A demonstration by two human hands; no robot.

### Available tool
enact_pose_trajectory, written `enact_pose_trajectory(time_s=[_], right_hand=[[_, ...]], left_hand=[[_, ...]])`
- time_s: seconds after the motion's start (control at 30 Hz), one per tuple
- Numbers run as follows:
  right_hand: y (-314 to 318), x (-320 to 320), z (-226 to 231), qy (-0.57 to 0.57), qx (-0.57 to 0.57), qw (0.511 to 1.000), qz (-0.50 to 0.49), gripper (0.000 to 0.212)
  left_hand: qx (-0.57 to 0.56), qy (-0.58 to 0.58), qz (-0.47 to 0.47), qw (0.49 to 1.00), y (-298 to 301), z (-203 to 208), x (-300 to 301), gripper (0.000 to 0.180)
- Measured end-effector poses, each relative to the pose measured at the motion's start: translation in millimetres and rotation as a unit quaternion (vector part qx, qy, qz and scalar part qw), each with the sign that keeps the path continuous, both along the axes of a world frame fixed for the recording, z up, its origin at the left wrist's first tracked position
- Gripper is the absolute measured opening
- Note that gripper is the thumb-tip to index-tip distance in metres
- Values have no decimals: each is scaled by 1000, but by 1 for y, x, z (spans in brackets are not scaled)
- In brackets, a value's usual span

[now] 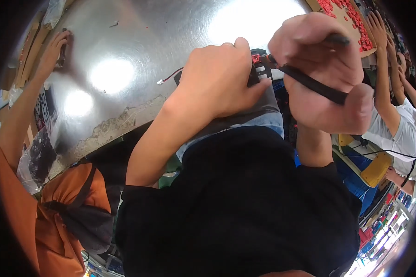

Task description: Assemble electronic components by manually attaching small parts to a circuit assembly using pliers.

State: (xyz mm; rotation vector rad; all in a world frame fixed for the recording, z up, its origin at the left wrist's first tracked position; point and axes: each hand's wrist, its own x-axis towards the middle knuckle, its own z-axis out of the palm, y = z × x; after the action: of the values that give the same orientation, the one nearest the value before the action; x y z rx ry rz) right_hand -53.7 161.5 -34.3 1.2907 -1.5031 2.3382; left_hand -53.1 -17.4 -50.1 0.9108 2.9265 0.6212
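Observation:
My left hand [217,81] is closed over a black box-like part [261,71] at the table's near edge, hiding most of it. A small red piece [256,58] shows on the part's top beside my fingers. Out from under the hand, toward the left, runs a thin cable with a white connector [160,82]. My right hand [326,74], palm turned up to view and fingers curled, grips a slim black-handled tool [313,85] with an orange band. The tool's front end points at the red piece; whether its tip touches is too small to tell.
The shiny metal table [162,27] has a chipped near edge. At the left, a co-worker's hand [55,48] holds a dark part. Many small red pieces [356,23] lie on cardboard at the far right, near other people's arms. A yellow chair part [376,170] stands at right.

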Motion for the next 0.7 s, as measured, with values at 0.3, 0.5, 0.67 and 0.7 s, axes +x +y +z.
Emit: enact_pose_trajectory(time_s=[0.3,0.5,0.67,0.7], right_hand=[[-1,-32,62,-174,235,950,113,75],[-9,-86,-23,-109,79,962,237,37],[-31,-125,-33,167,0,985,-41,36],[-35,-126,-28,24,36,993,111,39]], left_hand=[[0,-10,-38,999,-3,0,-3,46],[129,36,-87,987,-4,-7,-1,27],[145,67,-107,981,-13,-13,-4,28],[143,80,-113,980,-14,-14,-5,28]])
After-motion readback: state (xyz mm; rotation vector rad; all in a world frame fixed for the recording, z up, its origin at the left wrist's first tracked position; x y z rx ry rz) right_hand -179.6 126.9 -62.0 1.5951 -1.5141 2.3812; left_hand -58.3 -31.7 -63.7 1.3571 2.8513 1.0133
